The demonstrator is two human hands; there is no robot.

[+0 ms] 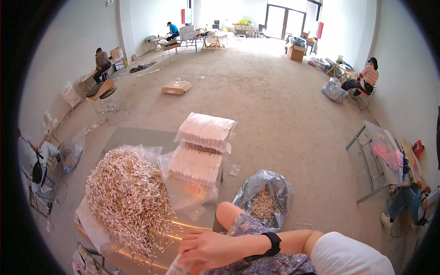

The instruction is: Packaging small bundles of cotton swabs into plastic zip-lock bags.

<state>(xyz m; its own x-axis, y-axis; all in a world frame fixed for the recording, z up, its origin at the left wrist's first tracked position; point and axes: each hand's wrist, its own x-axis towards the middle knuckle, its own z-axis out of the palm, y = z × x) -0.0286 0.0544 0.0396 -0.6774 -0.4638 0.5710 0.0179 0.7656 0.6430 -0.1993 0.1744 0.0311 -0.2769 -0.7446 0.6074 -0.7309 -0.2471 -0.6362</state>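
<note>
One hand, the right by its forearm with a black wristband, is reaching across the lower edge; its grip is resting, fingers loosely together, on a small clear packet, though whether it is clamping the packet cannot be told. The left hand is lying out of view. Just beside the fingers a large heap of cotton swabs is sitting on the grey surface. Two stacked clear bags of packed swabs are lying behind it. A plastic bag of sticks is standing on the floor.
</note>
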